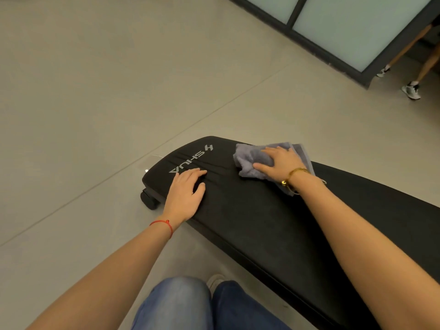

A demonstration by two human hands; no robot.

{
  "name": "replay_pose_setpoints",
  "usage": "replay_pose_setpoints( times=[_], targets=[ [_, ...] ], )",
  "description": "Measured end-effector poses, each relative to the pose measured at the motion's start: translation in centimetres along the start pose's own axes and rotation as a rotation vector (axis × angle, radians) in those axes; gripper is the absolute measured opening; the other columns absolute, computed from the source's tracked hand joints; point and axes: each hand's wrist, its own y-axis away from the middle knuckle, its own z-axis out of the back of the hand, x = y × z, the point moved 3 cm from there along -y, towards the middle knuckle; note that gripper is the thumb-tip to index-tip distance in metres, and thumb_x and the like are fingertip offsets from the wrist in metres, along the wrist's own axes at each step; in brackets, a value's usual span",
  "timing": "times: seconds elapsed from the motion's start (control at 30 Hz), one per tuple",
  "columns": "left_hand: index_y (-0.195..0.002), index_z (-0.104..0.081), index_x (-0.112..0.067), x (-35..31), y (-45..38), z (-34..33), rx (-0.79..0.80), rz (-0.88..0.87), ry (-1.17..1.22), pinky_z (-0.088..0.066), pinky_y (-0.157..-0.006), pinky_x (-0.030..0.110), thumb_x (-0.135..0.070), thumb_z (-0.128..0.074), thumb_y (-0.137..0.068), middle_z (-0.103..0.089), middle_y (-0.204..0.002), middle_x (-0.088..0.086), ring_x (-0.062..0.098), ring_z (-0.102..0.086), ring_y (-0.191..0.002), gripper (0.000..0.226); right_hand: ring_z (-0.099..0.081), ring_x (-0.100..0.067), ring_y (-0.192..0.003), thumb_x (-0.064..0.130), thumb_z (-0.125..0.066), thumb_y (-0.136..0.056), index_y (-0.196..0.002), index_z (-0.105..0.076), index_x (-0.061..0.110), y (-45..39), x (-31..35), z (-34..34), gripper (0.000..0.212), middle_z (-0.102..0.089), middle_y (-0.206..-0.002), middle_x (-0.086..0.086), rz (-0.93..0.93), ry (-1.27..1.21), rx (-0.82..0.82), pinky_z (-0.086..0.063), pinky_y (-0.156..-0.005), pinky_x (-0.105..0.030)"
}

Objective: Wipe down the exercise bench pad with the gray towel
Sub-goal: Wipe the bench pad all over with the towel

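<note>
A black exercise bench pad [257,217] with a white logo runs from the centre to the lower right. The gray towel [250,160] lies bunched near the pad's far end. My right hand [277,161] lies on top of the towel with fingers spread and pressing down, a gold bracelet on the wrist. My left hand [185,194] rests flat on the pad next to the logo, fingers straight, a red string on the wrist.
A small black wheel [148,201] sits under the pad's far end. Grey tiled floor [95,103] surrounds the bench. A dark-framed glass partition [333,27] stands at top right, with another person's legs and sneakers [410,90] beside it. My knees in jeans [190,306] are below.
</note>
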Motion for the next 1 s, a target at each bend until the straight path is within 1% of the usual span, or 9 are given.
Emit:
replay_pose_setpoints(
  times=[0.2,0.3,0.37,0.47,0.53,0.7,0.83,0.93,1.0],
  targets=[
    [-0.135,-0.052,-0.023,0.3,-0.2,0.0,0.016,-0.021,0.009,-0.016,-0.121,0.044,-0.04,-0.035,-0.093,-0.051,-0.141,-0.001,0.016,-0.04,-0.136,0.048,-0.028,-0.018,-0.142,0.058,-0.054,-0.086,-0.138,-0.045,0.035,7.0,5.4,-0.8,0.058,-0.043,-0.148,0.007,0.27,-0.136,0.02,-0.011,-0.118,-0.035],
    [-0.137,-0.051,-0.024,0.4,-0.2,-0.1,0.006,-0.013,0.012,-0.014,-0.122,0.042,-0.031,-0.041,-0.098,-0.048,-0.144,-0.002,0.014,-0.037,-0.138,0.04,-0.025,-0.005,-0.139,0.063,-0.052,-0.083,-0.137,-0.044,0.039,10.4,4.7,0.4,0.059,-0.04,-0.146,0.016,0.375,-0.207,0.063,-0.012,-0.119,-0.03],
    [-0.138,-0.05,-0.025,0.2,-0.1,0.0,0.001,-0.005,0.003,-0.014,-0.122,0.042,-0.029,-0.042,-0.099,-0.047,-0.145,-0.002,0.014,-0.036,-0.138,0.04,-0.032,-0.006,-0.135,0.055,-0.057,-0.085,-0.134,-0.051,0.031,9.4,2.9,1.4,0.055,-0.046,-0.14,0.014,0.347,-0.201,0.034,-0.02,-0.113,-0.024],
    [-0.139,-0.048,-0.025,-0.1,0.0,0.0,0.012,0.011,-0.008,-0.01,-0.123,0.04,-0.03,-0.039,-0.1,-0.045,-0.147,-0.003,0.013,-0.033,-0.14,0.041,-0.042,-0.022,-0.13,0.052,-0.055,-0.088,-0.131,-0.056,0.022,5.4,0.2,2.0,0.052,-0.052,-0.139,0.0,0.133,-0.101,-0.036,-0.029,-0.11,-0.034],
    [-0.14,-0.047,-0.026,-0.2,0.1,0.1,0.015,0.018,-0.009,-0.008,-0.123,0.038,-0.03,-0.038,-0.1,-0.044,-0.147,-0.003,0.013,-0.032,-0.141,0.041,-0.039,-0.023,-0.133,0.053,-0.05,-0.09,-0.136,-0.05,0.024,3.5,0.0,1.2,0.054,-0.047,-0.144,-0.001,0.025,-0.019,-0.012,-0.025,-0.114,-0.039],
    [-0.141,-0.046,-0.025,0.1,-0.3,0.1,0.063,-0.001,-0.014,-0.008,-0.122,0.04,-0.031,-0.039,-0.1,-0.043,-0.149,-0.001,0.014,-0.031,-0.142,0.042,-0.032,-0.023,-0.14,0.054,-0.055,-0.088,-0.138,-0.046,0.028,6.0,4.2,-0.2,0.057,-0.045,-0.147,0.002,0.207,-0.078,0.02,-0.017,-0.117,-0.039],
    [-0.14,-0.048,-0.026,1.7,-0.8,0.9,0.085,-0.029,-0.063,-0.005,-0.121,0.04,-0.036,-0.04,-0.099,-0.045,-0.147,-0.003,0.013,-0.033,-0.141,0.042,-0.024,-0.01,-0.143,0.062,-0.054,-0.083,-0.14,-0.042,0.035,9.3,5.6,-0.4,0.064,-0.039,-0.149,0.013,0.373,-0.187,0.108,-0.012,-0.121,-0.036],
    [-0.138,-0.049,-0.024,3.9,-1.6,1.8,0.05,0.043,-0.054,-0.007,-0.121,0.041,-0.032,-0.042,-0.099,-0.047,-0.146,-0.001,0.014,-0.035,-0.139,0.041,-0.03,-0.009,-0.139,0.056,-0.056,-0.085,-0.137,-0.047,0.032,7.0,4.3,0.6,0.059,-0.044,-0.146,0.011,0.366,-0.237,0.129,-0.019,-0.116,-0.026],
    [-0.138,-0.05,-0.023,4.9,-2.1,2.1,0.036,0.102,-0.039,-0.011,-0.122,0.043,-0.03,-0.043,-0.098,-0.048,-0.145,0.0,0.016,-0.035,-0.139,0.04,-0.036,-0.017,-0.136,0.053,-0.057,-0.087,-0.134,-0.051,0.028,3.1,2.9,0.5,0.054,-0.047,-0.145,0.003,0.261,-0.168,0.07,-0.025,-0.114,-0.031]
  ],
)
